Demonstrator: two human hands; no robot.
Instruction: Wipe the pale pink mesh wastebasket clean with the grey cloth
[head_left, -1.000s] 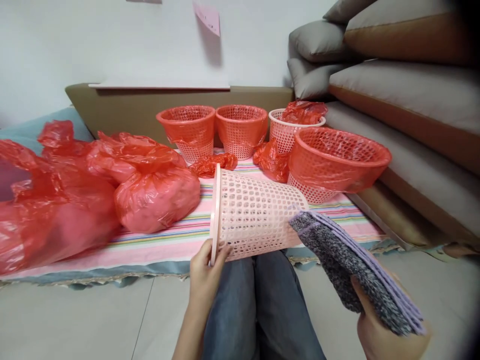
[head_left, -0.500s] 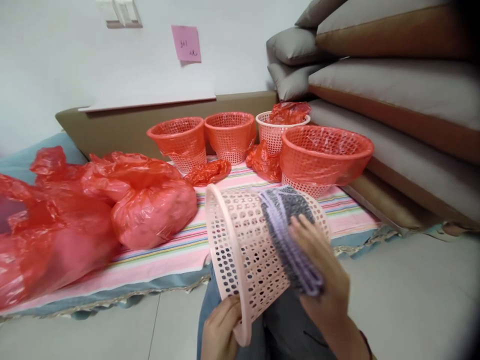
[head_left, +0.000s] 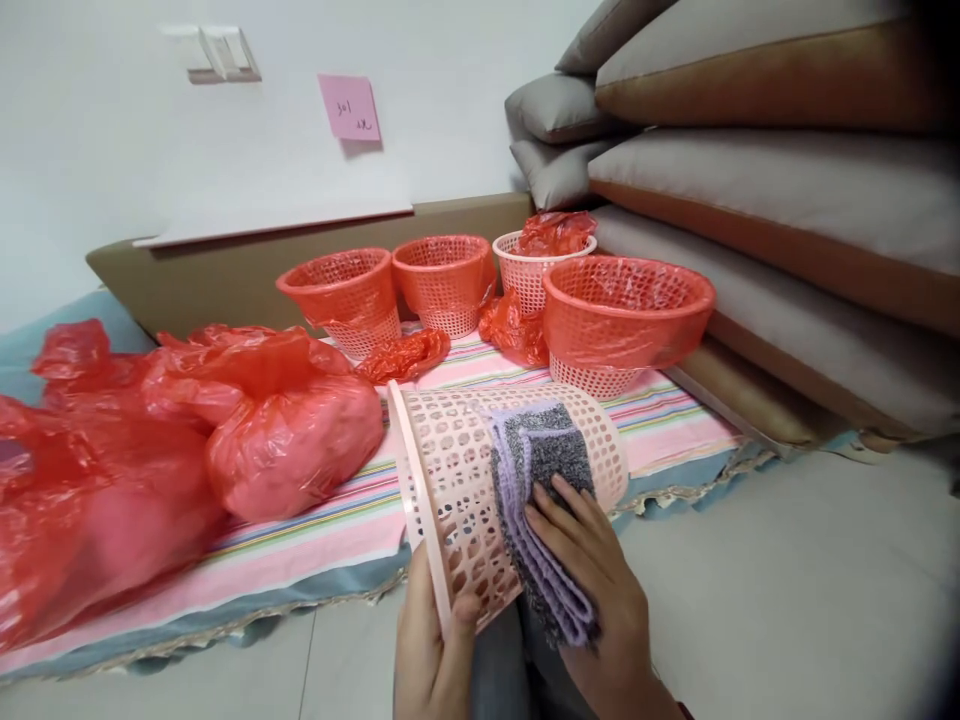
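A pale pink perforated plastic basket (head_left: 465,440) lies on its side above my lap, its open rim facing left. My left hand (head_left: 435,640) grips the lower part of that rim, thumb on the outside. Against the basket's side, my right hand (head_left: 592,580) presses a folded grey cleaning cloth (head_left: 547,450) with lilac edging. The fingers of this hand lie over the cloth, and the palm side is hidden.
Beyond stand baskets lined with red bags: one at left (head_left: 341,290), one in the middle (head_left: 444,280), one at right (head_left: 626,310). A pale basket (head_left: 525,275) holds a crumpled red bag. Filled red bags (head_left: 292,430) lie left; grey-brown cushions (head_left: 750,190) are stacked right.
My right hand and the cloth have shifted left and slightly down along the basket. My left hand has turned on the rim, its thumb now showing. The whole view has shifted slightly.
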